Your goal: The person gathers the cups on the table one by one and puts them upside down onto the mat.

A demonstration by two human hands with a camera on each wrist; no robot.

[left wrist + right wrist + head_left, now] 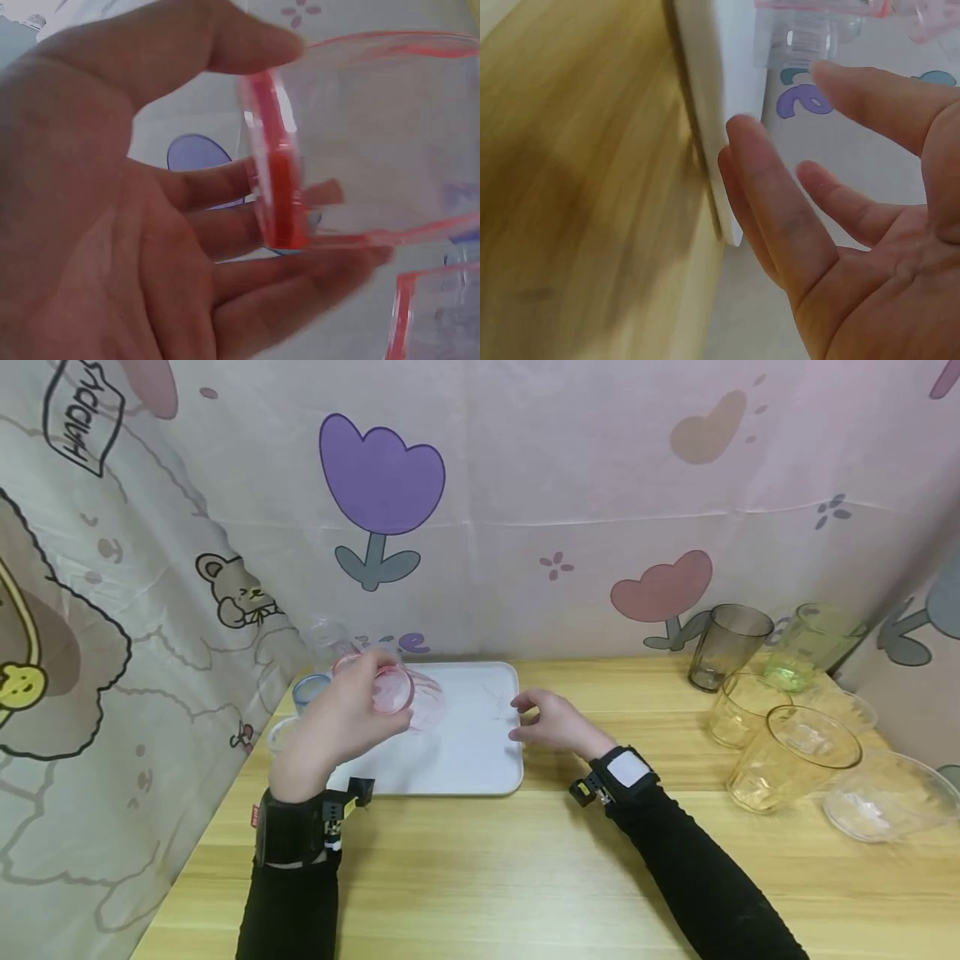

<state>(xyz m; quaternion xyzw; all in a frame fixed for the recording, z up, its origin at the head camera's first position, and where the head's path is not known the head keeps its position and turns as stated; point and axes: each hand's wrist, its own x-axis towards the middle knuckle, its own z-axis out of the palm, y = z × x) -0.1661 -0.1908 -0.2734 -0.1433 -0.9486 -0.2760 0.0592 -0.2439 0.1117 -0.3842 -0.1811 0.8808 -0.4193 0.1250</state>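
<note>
Left hand (337,722) holds transparent pink-rimmed cup (393,690) over white rectangular plastic-looking tray (457,764), not set down; right hand (557,724) empty, fingers parted; transparent amber tumblers (787,768) off tray.

We see a light wooden table (457,885) before a pale cloth (517,452) printed with a purple tulip (382,477), a red flower (663,587) on its right, a bear (238,593) on its left.

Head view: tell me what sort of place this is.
Probably an indoor tabletop recording corner: a pale, flower-printed fabric backdrop hangs behind a light-brown wooden table, and black wrist straps bearing small devices suggest filming of handwork.
</note>
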